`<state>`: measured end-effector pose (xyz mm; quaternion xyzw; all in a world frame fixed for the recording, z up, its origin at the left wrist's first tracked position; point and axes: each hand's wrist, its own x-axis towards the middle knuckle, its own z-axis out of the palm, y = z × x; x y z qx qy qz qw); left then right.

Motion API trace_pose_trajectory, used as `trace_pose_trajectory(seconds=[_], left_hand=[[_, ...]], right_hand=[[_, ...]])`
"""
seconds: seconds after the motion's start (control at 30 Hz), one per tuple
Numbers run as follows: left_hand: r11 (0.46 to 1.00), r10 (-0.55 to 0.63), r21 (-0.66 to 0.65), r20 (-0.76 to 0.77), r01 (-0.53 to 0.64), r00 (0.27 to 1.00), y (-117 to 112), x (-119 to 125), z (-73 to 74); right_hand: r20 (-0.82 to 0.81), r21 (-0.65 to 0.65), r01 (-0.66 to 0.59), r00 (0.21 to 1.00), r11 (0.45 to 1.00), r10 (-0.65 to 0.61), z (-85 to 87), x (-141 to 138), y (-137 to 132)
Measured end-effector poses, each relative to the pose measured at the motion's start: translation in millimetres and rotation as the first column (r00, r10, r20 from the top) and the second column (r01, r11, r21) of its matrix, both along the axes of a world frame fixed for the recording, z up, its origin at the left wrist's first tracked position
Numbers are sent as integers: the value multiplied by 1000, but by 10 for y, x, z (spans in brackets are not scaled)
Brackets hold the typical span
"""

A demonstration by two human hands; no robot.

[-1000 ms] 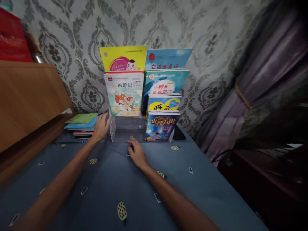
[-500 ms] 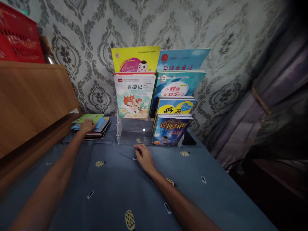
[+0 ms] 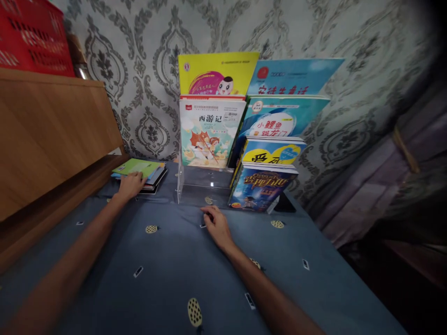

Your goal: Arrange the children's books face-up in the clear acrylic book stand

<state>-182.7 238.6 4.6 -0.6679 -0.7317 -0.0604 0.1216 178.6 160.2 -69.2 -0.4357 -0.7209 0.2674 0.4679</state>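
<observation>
The left hand (image 3: pixel 131 185) hides part of the book stack (image 3: pixel 141 165).

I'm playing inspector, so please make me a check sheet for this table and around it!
Surface: blue patterned cloth.
Things: upright books in a clear rack; book pile to its left.
Clutter: dark flat object by the clear rack.
Hands: left hand on the book pile; right hand before the clear rack, loosely curled, seemingly empty.
Cables: nothing seen; right side is dark.
Surroundings: patterned wallpaper, purple curtain, red basket atop wooden furniture.
</observation>
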Motion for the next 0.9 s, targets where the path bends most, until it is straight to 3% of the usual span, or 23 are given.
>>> trace_pose_trajectory(seconds=[0.13,0.33,0.63,0.9], left_hand=[[998,-55,36,-103,59,993,-114,-31,-8],[993,-111,5,-205,114,972,-96,-84,44],[989,-147,-66,-263,135,954,-221,83,82],[976,-215,-90,-247,199,945,-721,64,15]], right_hand=[[7,-9,1,1000,1000,-1,-2,-2,-3],[11,-1,2,1000,1000,-2,-20,3,-9],[13,18,-5,1000,1000,5,-40,4,13],[22,13,-8,1000,1000,8,-26,5,3]])
